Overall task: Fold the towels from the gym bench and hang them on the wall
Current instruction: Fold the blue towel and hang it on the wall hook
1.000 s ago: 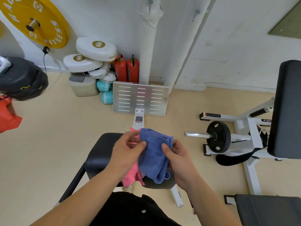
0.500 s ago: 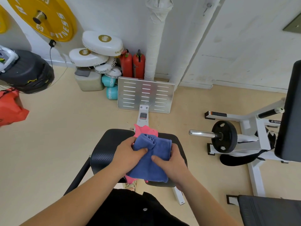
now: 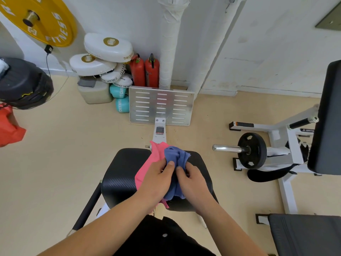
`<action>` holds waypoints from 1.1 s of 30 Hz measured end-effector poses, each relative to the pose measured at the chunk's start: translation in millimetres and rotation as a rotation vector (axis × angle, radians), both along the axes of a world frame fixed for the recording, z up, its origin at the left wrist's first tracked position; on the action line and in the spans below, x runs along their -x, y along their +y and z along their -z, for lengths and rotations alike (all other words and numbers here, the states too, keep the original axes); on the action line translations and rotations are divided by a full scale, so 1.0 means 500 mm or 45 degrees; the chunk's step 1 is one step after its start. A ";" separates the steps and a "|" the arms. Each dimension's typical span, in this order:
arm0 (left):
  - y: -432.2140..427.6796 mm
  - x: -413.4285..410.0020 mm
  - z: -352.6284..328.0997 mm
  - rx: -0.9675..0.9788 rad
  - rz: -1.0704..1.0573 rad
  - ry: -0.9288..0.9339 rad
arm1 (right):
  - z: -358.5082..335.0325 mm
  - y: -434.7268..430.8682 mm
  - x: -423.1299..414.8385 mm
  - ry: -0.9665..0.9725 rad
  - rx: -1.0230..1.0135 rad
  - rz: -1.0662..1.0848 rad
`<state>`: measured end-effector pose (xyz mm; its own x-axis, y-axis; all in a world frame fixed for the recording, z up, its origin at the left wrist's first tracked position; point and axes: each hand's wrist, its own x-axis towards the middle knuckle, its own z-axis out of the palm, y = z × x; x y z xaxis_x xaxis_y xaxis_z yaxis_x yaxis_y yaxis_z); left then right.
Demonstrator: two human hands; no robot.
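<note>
Pink thin cloth towel (image 3: 147, 169) lies mid black padded table (image 3: 120, 174), partly under the left hand (image 3: 156, 180). That hand and the right hand (image 3: 193, 182) both pinch the bunched blue terry towel (image 3: 176, 154). My worry: blue's so scrunched the fold goes lopsided, or it drags pink off the near edge.
</note>
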<state>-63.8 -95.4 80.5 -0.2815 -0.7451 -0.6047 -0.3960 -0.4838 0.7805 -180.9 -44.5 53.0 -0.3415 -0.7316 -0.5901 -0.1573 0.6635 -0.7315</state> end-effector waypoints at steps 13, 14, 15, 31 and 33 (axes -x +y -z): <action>0.013 -0.041 0.021 0.295 0.220 0.109 | -0.039 -0.017 0.031 -0.680 0.123 0.770; 0.002 -0.045 0.021 0.341 0.151 0.035 | -0.050 -0.012 0.034 -0.749 0.131 0.767; -0.006 -0.051 0.020 0.338 0.138 -0.026 | -0.059 -0.003 0.036 -0.792 0.136 0.760; 0.247 -0.244 -0.064 -0.011 -0.423 0.375 | -0.100 0.181 -0.036 -1.045 0.042 0.080; 0.286 -0.300 -0.080 0.018 -0.379 0.395 | -0.109 0.208 -0.050 -1.051 0.043 -0.118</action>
